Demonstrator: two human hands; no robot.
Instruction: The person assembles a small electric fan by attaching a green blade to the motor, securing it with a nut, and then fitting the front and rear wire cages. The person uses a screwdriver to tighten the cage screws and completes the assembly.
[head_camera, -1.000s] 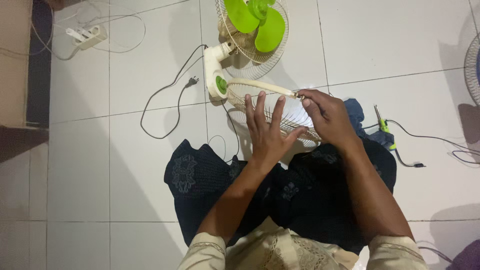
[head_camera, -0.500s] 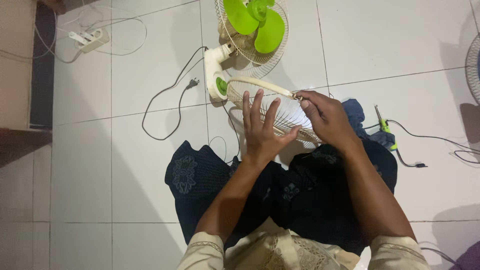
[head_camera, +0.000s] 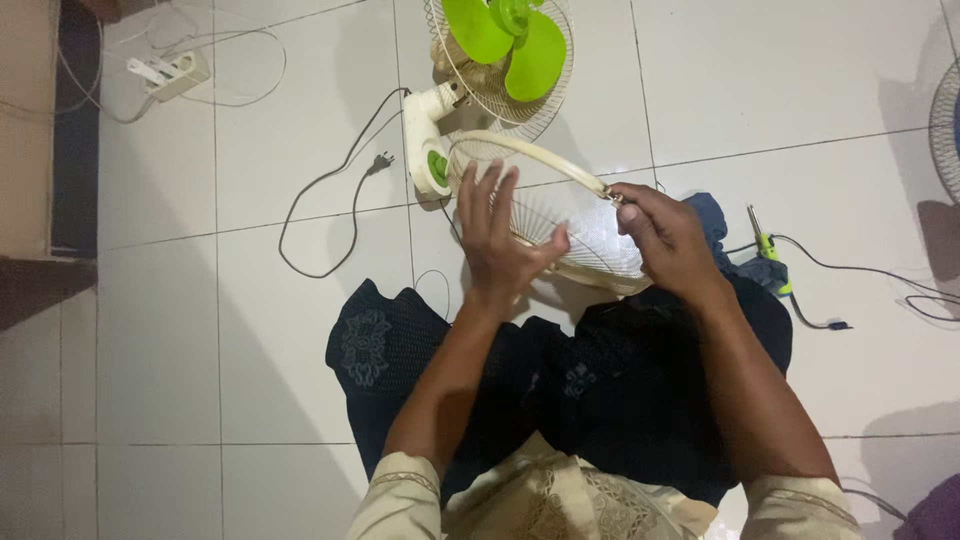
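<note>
Item: cream wire fan guard (head_camera: 575, 225), held tilted above the lap, over the white tiled floor (head_camera: 250, 330). Left hand (head_camera: 495, 240): fingers spread apart, palm flat against the guard's wires. Right hand (head_camera: 668, 238): fingertips pinched together on the guard's rim. Beyond it: fan (head_camera: 470, 80) with green blades, lying near the floor's far edge.

You hold a cream wire-metal fan grille (head_camera: 575, 225) with a smooth plastic rim. Glossy green plastic blades (head_camera: 505, 40) lie beyond. The white floor tiles (head_camera: 790, 80) shine.
</note>
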